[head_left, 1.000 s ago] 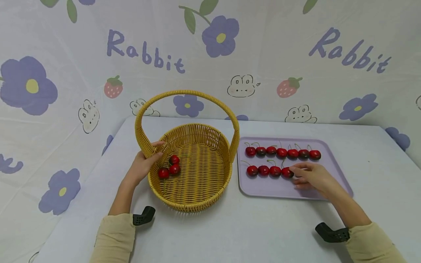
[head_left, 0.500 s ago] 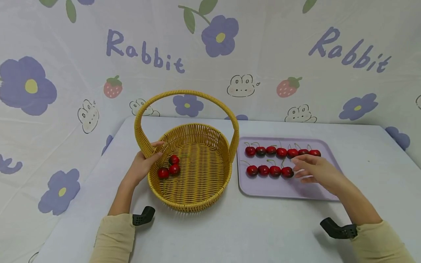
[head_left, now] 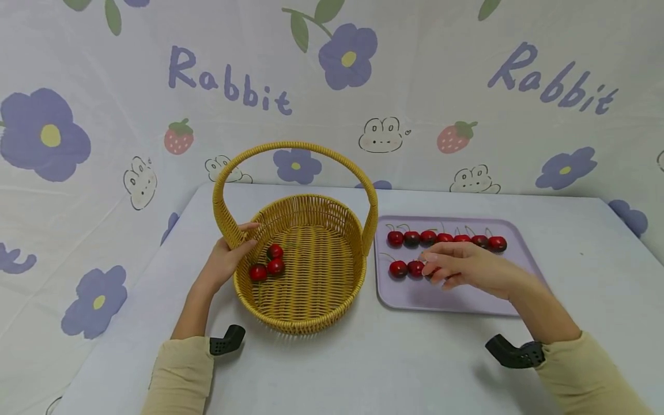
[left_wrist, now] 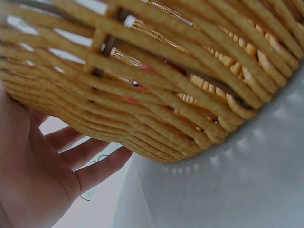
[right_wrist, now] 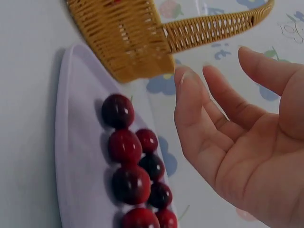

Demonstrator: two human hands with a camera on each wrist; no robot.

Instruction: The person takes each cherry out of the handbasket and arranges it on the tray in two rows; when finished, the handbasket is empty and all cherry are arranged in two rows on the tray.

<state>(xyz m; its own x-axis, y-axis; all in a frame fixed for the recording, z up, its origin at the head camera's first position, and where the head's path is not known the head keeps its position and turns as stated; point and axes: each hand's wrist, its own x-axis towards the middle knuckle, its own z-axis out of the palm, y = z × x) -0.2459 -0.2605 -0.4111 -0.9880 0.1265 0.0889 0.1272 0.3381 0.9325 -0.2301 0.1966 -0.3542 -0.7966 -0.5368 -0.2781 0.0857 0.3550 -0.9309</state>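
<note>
My left hand (head_left: 224, 262) holds the left rim of a yellow wicker basket (head_left: 311, 288), beside the foot of its tall handle. In the left wrist view, fingers (left_wrist: 102, 171) show beyond the basket's woven wall. Inside the basket, toward its left side, lie 3 red cherries (head_left: 275, 267). My right hand (head_left: 474, 270) hovers over a lilac tray (head_left: 415, 297), its fingers loosely bent and holding nothing. Below it runs a front row of cherries (head_left: 397, 269), partly hidden by the hand in the head view. The right wrist view shows these front cherries (right_wrist: 124, 146) apart from the fingers.
A longer back row of cherries (head_left: 411, 239), stems up, lies on the tray. The tray stands just right of the basket on a white tabletop (head_left: 332, 369). Behind the table hangs a printed cloth (head_left: 332, 115) with flowers and rabbits.
My right hand drew back slightly from the right end of the front cherry row, then moved left above that row. My left hand and the basket have stayed put.
</note>
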